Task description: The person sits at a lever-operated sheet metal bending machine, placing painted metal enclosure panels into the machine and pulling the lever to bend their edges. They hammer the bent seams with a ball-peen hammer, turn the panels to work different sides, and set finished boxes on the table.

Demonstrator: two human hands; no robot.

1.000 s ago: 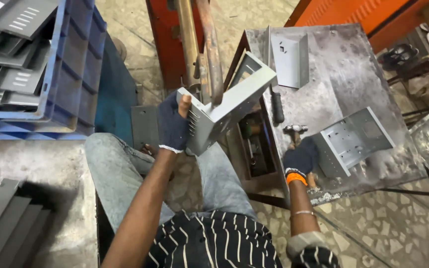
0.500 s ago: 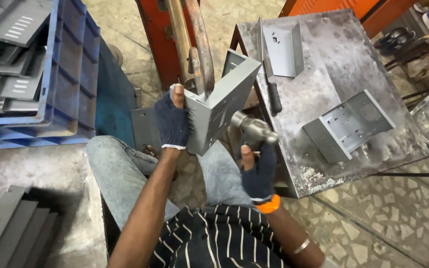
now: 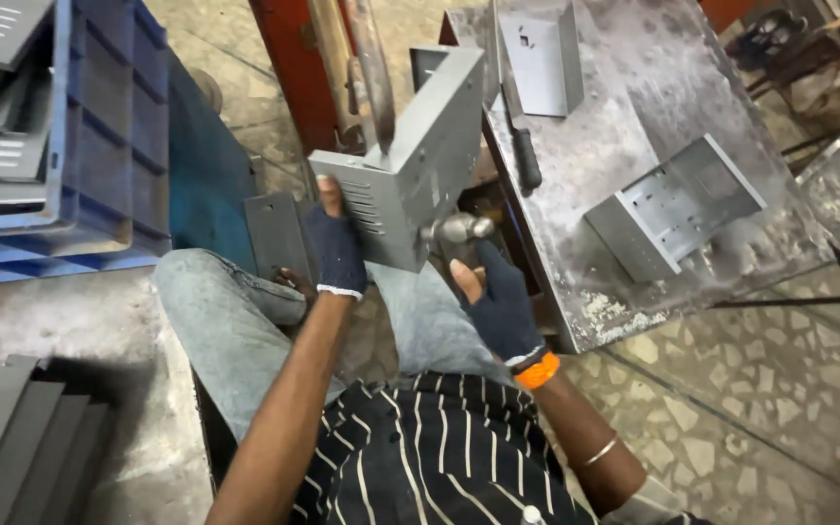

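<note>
Work is under way: the left hand [image 3: 335, 248], fingers clamped, holds a grey folded sheet-metal box [image 3: 410, 165] with louvred slots off the worktop's [image 3: 634, 107] left edge; the right hand [image 3: 498, 301], fingers wrapped, holds a steel hammer [image 3: 457, 230] against it. Two similar brackets [image 3: 673, 204] lie on the scuffed worktop; more fill the blue plastic crate [image 3: 99, 146].

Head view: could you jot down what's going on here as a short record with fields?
left hand: gloved, grips bent grey metal bracket at its vented end
right hand: gloved, holds hammer against the bracket
bench: metal, bears two more brackets and a dark-handled tool
crate: blue, at left, holds grey vented parts
posture: seated, jeans, striped shirt
</note>
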